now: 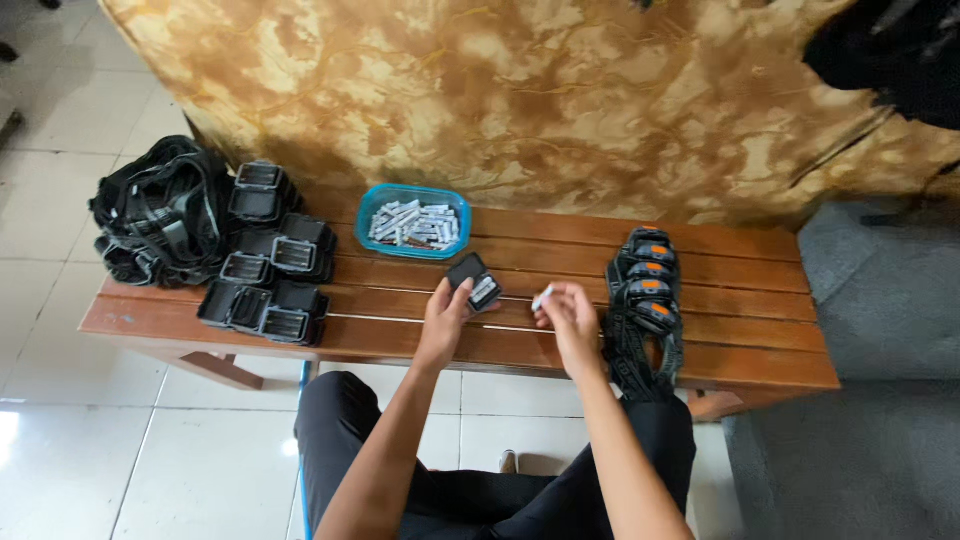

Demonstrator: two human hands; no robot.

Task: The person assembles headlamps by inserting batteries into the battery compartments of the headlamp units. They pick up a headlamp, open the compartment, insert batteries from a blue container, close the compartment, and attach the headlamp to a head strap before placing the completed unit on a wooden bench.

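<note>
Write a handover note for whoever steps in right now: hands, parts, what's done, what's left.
Left hand: holds a small black open case over the wooden bench.
Right hand: pinches one small white battery beside the case.
Blue tray of batteries sits behind the hands.
Stack of black empty cases and black straps at bench left.
Row of orange-and-black headlamps at right looks assembled.
Left, apparently: battery not yet in the case; the left stack untouched.

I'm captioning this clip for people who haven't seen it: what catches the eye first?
At the middle of the wooden bench, the left hand holds a small open black case while the right hand pinches a small white battery. Behind them sits a blue tray of batteries; black cases and straps pile up on the left, orange-marked headlamps on the right.
</note>
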